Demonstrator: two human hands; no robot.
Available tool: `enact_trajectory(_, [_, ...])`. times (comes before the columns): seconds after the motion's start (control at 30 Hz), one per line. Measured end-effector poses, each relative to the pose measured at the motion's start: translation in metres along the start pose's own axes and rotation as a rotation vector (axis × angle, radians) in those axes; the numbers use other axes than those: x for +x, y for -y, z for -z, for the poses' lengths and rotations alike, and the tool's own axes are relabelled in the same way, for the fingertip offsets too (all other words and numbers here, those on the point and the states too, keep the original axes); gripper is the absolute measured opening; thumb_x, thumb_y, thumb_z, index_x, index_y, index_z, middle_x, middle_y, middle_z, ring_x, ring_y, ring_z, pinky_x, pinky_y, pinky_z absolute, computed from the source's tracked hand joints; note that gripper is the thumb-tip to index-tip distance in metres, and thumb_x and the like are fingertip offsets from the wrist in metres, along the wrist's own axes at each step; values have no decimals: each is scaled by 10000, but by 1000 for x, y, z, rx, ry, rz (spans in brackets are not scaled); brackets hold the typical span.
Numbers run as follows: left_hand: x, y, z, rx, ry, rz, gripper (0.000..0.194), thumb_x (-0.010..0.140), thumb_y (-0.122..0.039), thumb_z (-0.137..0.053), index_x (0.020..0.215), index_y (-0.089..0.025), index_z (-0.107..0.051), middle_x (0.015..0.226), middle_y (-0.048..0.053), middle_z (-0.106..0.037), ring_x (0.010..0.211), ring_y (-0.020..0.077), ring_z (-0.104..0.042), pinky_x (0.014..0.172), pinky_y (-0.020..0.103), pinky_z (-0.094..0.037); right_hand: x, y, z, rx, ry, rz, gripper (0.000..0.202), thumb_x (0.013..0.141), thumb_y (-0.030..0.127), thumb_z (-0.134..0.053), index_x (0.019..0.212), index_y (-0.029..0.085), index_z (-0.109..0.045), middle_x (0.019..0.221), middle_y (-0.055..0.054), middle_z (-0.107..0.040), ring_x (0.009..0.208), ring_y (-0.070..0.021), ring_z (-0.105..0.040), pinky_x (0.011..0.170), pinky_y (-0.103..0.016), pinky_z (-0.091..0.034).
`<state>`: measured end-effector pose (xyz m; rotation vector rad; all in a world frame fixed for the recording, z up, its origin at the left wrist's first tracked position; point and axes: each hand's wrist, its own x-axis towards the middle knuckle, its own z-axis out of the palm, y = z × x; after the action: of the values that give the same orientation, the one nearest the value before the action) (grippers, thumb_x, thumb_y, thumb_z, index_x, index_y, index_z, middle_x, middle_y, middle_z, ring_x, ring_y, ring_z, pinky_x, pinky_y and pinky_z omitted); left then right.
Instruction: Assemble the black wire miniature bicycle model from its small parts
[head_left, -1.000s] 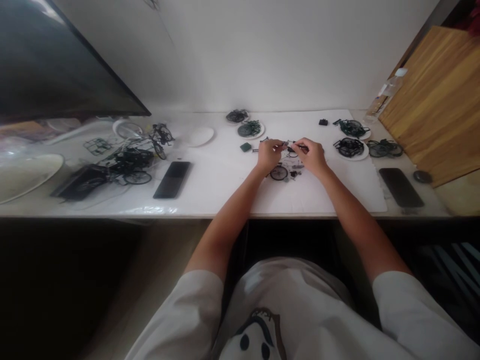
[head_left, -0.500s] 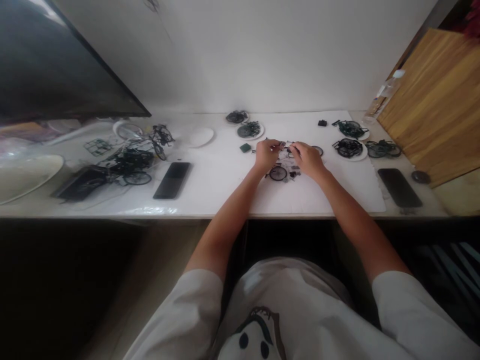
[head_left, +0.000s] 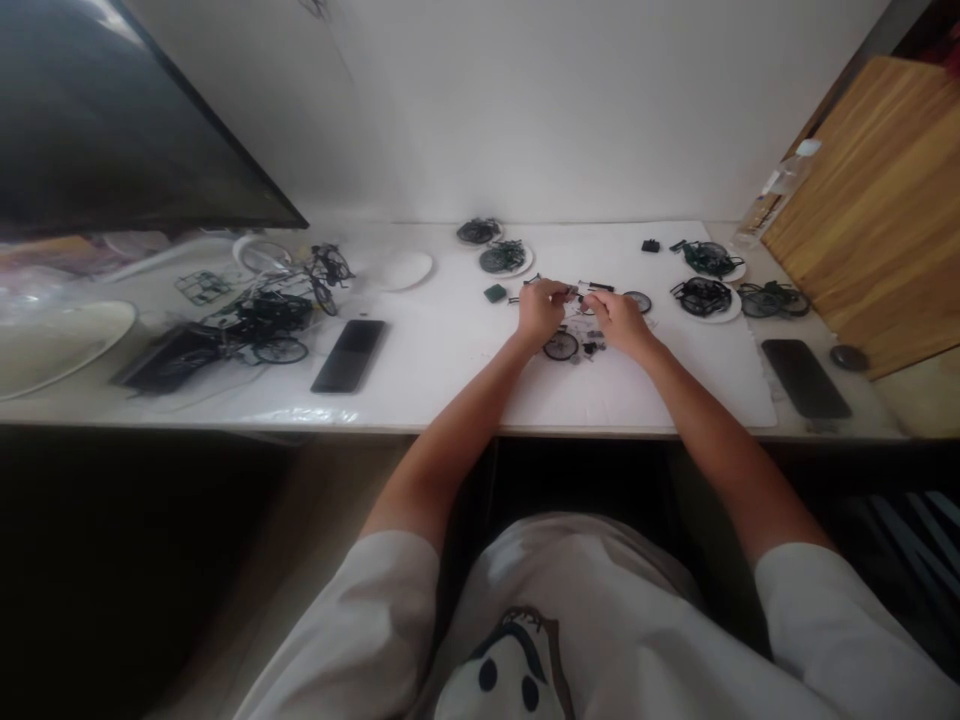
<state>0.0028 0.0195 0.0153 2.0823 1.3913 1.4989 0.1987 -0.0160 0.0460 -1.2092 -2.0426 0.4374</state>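
Observation:
My left hand (head_left: 541,308) is closed in a pinch on a small part near its fingertips, too small to name. Close beside it, my right hand (head_left: 616,318) pinches too, its fingertips almost meeting the left ones; what it holds I cannot make out. Both are over a white sheet (head_left: 450,370). Below the hands lies a miniature bicycle wheel (head_left: 560,345) with small dark parts (head_left: 592,348) next to it. Another small wheel (head_left: 639,301) shows just beyond my right hand. A small green block (head_left: 495,293) sits left of my left hand.
Plates with model bicycle parts (head_left: 504,258) stand at the back and right (head_left: 703,298). Left are a black phone (head_left: 349,356), a heap of model bicycles (head_left: 270,320) and a large bowl (head_left: 67,350). A second phone (head_left: 806,378) and a bottle (head_left: 776,195) are right.
My fingertips have shifted slightly while staying close together, and a dark bar-like part now shows behind my right hand. The whole view has moved a little.

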Motion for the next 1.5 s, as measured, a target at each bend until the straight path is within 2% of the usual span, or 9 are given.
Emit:
enact_trajectory(0.2, [1, -2, -1, 46, 19, 16, 342, 838, 16, -584, 850, -191, -855, 896, 76, -847, 823, 224, -757, 795, 349, -547, 1, 2, 1, 353, 37, -164, 624, 1015, 741, -582, 880, 152, -736, 553, 53, -386, 540, -130, -354, 560, -279, -283])
enact_trajectory(0.4, [0, -1, -1, 75, 17, -104, 375, 844, 32, -558, 879, -192, -858, 926, 78, -842, 871, 220, -750, 834, 351, -555, 2, 5, 9, 925, 262, -507, 334, 1059, 481, -678, 902, 190, -631, 525, 128, -248, 453, -74, -140, 409, -214, -154])
enact_trajectory(0.5, [-1, -1, 0, 41, -7, -162, 406, 881, 27, -539, 974, -198, -865, 967, 84, -842, 910, 213, -750, 860, 349, -564, 5, 5, 13, 1094, 347, -592, 267, 1102, 367, -609, 896, 198, -601, 535, 136, -203, 453, -76, -92, 376, -198, -134])
enact_trajectory(0.6, [-2, -1, 0, 23, -20, -176, 419, 901, 28, -535, 1042, -193, -861, 965, 94, -836, 907, 209, -744, 875, 353, -566, 7, 4, 12, 1152, 348, -596, 260, 1120, 344, -568, 919, 186, -612, 544, 135, -205, 453, -77, -96, 370, -191, -143])
enact_trajectory(0.83, [1, 0, -1, 49, -17, -101, 334, 941, -23, -567, 1006, -186, -852, 973, 106, -832, 939, 224, -746, 897, 366, -564, 5, 14, -5, 847, 157, -471, 354, 1049, 526, -663, 912, 202, -624, 563, 116, -274, 466, -90, -209, 426, -220, -241])
enact_trajectory(0.97, [3, -1, 1, 32, -17, -14, 279, 915, -44, -612, 924, -203, -842, 960, 98, -833, 914, 223, -738, 897, 369, -559, 1, 15, -9, 340, -45, -157, 327, 1068, 510, -594, 966, 209, -669, 709, 2, -585, 616, -157, -476, 619, -284, -403])
enact_trajectory(1.07, [3, -1, 1, 10, -26, 27, 222, 900, -86, -644, 890, -210, -828, 934, 91, -832, 865, 220, -725, 872, 370, -562, -1, 10, -7, 78, -43, 16, 340, 1116, 427, -469, 1041, 198, -710, 913, -86, -742, 760, -211, -607, 766, -330, -427])
enact_trajectory(1.3, [3, 1, 0, -25, 15, 45, 181, 885, -93, -645, 830, -205, -777, 901, 89, -819, 817, 220, -699, 831, 372, -543, -1, 6, -7, -192, 3, -35, 321, 1122, 357, -472, 1048, 201, -743, 897, -112, -760, 797, -262, -650, 731, -324, -367])
enact_trajectory(1.5, [4, 1, 0, -44, 46, 32, 178, 848, -46, -627, 775, -201, -677, 862, 78, -771, 815, 210, -660, 801, 353, -519, -2, 7, -7, -137, 13, -48, 332, 1116, 359, -481, 1028, 192, -754, 888, -99, -757, 823, -249, -656, 758, -315, -398])
